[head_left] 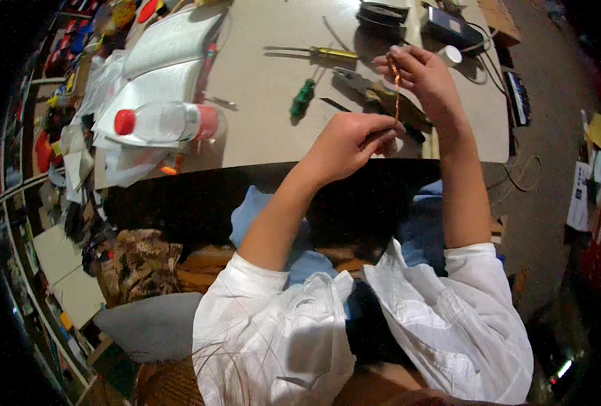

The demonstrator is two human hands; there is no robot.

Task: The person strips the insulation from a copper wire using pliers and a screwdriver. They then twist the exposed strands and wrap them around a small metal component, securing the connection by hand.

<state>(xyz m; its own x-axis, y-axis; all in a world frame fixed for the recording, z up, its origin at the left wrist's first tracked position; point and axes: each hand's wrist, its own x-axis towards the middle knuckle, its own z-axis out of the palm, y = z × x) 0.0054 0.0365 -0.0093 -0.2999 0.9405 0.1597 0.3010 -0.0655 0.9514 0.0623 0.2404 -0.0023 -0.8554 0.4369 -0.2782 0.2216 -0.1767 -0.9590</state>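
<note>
A thin, copper-coloured twisted wire (pixel 398 91) is stretched upright between my hands. My left hand (pixel 356 139) pinches its near end, fingers closed. The far end is gripped in the closed fingertips of my right hand (pixel 422 76). Just behind and beneath the wire, a pair of pliers (pixel 354 82) lies on the table, partly covered by my hands. Left of the pliers lies a green-handled screwdriver (pixel 303 99). Farther back is a screwdriver with a yellow handle (pixel 333 53), its shaft pointing left.
A clear plastic bottle with a red cap (pixel 161 122) lies across an open book (pixel 172 44) on the left. At the back right are a black round object (pixel 381 17), a dark box with a cable (pixel 451 28) and a small white cylinder (pixel 451 55). The table's (pixel 246 145) near edge faces me.
</note>
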